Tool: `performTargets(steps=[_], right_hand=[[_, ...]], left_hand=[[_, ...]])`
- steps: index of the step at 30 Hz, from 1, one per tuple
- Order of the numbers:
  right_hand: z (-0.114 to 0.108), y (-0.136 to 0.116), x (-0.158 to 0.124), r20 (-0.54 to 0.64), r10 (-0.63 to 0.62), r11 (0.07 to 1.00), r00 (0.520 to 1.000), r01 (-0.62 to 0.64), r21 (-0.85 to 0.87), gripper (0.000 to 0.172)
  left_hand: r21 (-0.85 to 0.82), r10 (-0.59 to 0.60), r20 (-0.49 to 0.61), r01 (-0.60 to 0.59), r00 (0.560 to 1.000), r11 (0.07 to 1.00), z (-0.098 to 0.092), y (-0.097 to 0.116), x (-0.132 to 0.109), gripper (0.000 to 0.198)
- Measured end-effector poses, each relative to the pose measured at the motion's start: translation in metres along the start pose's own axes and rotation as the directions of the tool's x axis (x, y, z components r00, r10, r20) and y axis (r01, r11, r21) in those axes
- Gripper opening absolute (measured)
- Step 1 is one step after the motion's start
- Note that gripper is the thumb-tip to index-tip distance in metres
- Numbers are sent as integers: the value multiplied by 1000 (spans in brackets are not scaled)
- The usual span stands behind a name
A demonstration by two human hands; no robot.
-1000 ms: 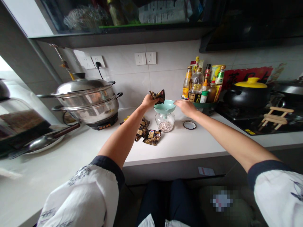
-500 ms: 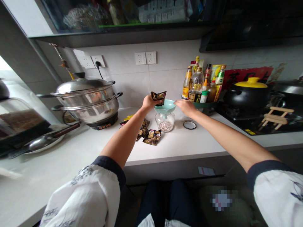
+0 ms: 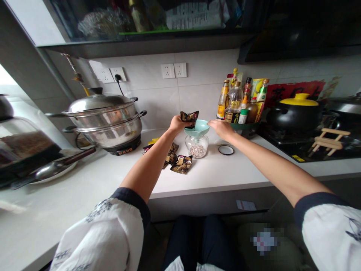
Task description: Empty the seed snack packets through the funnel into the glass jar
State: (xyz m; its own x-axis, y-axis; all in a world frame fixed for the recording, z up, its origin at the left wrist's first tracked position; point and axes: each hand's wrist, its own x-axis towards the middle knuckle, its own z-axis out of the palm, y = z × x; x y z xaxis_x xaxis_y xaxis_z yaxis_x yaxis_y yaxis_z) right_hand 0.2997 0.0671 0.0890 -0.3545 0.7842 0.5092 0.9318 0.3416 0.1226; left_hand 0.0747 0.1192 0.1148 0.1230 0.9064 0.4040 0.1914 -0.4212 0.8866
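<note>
left hand (image 3: 176, 123) clamps packet (image 3: 189, 116) over funnel (image 3: 199, 127) — right hand (image 3: 222, 128) at its rim, grip unclear

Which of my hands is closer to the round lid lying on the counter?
Right. The right hand is above and behind the lid, right of the funnel; the left hand holds a dark packet left of the funnel, farther off.

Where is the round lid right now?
In the head view, the lid lies flat on the counter just right of the glass jar, below the right hand.
</note>
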Motion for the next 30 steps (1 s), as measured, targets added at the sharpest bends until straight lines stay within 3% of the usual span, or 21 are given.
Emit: performTargets(steps=[5, 12, 20, 24, 30], right_hand=[[0, 0, 0, -1, -9, 1000, 1000, 9, -8, 37], [2, 2, 1, -10, 18, 999, 1000, -18, 28, 35], [2, 1, 0, -5, 25, 999, 1000, -25, 32, 36], [1, 0, 0, -3, 23, 999, 1000, -23, 23, 36], [0, 0, 0, 2, 20, 1000, 1000, -20, 19, 36]], left_hand=[[122, 40, -38, -35, 998, 992, 2, -3, 2, 40], [249, 88, -72, -67, 994, 966, 2, -1, 4, 22], [102, 32, -60, -26, 998, 994, 4, -2, 2, 13], [31, -6, -59, 8, 998, 999, 4, -6, 4, 21], [57, 14, -89, -9, 996, 998, 4, -6, 2, 35]])
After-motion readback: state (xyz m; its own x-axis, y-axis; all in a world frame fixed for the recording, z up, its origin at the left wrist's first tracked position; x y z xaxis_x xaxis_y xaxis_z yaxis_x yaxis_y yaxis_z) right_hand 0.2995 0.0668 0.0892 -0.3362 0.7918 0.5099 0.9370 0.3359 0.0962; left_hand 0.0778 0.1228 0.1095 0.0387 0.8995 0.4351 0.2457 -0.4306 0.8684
